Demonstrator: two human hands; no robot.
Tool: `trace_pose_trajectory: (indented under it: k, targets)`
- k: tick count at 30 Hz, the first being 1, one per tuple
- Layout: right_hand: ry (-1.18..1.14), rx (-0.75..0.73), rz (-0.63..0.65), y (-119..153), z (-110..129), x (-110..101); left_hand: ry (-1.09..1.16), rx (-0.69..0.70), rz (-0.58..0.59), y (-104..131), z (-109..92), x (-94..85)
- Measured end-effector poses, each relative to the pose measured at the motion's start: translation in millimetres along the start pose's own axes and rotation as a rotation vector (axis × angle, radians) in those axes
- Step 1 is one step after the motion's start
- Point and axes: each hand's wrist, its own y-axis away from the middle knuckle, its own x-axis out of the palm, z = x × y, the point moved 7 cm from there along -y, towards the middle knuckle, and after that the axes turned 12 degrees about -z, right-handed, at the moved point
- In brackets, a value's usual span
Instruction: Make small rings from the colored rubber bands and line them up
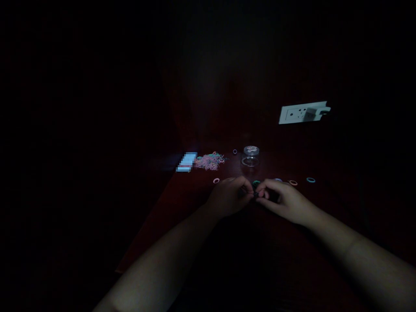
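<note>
My left hand (232, 195) and my right hand (286, 199) meet over the dark red table, thumbs and forefingers pinched close together. Between the fingertips is a small dark item (255, 195), perhaps an elastic hair tie; the fingers mostly hide it. Just behind the fingertips lies a green hair tie (256, 183). A pink hair tie (216, 180) lies beyond my left hand. Past my right hand are a purple hair tie (278, 179), partly hidden, an orange hair tie (293, 183) and a blue hair tie (311, 180).
A tangled pile of colourful elastic bands (210, 161) lies beside a lit phone (186, 161) at the table's left edge. A clear lidded jar (250, 161) and a small ring-shaped band (235, 151) stand farther back. A wall socket (302, 113) holds a plug. Darkness hides the surroundings.
</note>
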Motion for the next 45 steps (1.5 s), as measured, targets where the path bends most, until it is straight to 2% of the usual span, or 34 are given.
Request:
trace_pose_trajectory:
  k: [18, 45]
  targets:
    - [0.044, -0.06, -0.056, -5, 5, -11, 0.012, 0.039, -0.001, -2, -7, -1.9]
    - [0.04, -0.065, -0.041, -4, 4, -12, 0.009, 0.038, 0.01, -2, -8, -4.1]
